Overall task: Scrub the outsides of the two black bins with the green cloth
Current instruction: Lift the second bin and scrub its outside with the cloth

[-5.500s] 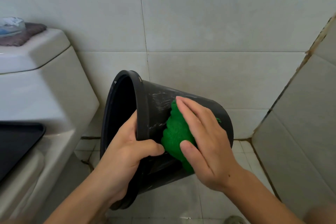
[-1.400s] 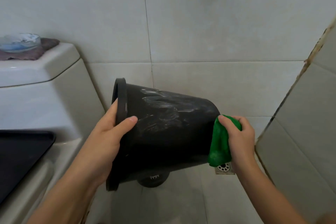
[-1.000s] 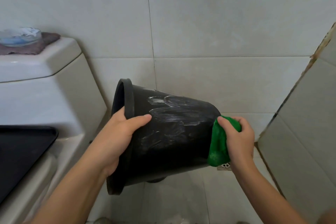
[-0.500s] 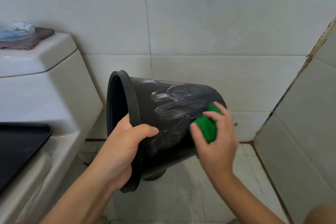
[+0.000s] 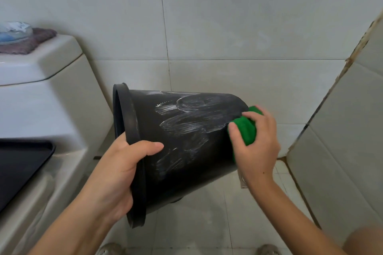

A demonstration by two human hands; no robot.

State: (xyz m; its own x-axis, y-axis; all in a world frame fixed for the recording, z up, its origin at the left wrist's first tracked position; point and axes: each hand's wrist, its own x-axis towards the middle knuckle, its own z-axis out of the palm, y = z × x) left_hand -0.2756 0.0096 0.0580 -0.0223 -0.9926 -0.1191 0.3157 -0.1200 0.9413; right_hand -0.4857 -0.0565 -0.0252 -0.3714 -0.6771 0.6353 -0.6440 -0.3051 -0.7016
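A black bin [image 5: 186,151] lies tipped on its side in mid-air, its mouth to the left and its base to the right. White soapy streaks cover its upper side. My left hand [image 5: 116,176] grips the rim, thumb over the outer wall and fingers hidden inside. My right hand [image 5: 256,147] holds the bunched green cloth [image 5: 245,128] and presses it against the bin's wall near the base. Only one bin is in view.
A white toilet [image 5: 51,97] stands at the left, with a folded cloth and a dish [image 5: 14,33] on its tank. A black tray [image 5: 18,163] rests on the toilet lid. Tiled walls close in behind and at the right. Two shoe tips show at the bottom edge.
Over the last half second my right hand has slid the green cloth to the right along the bin's wall toward the base. The bin has tilted slightly, its mouth turning further left.
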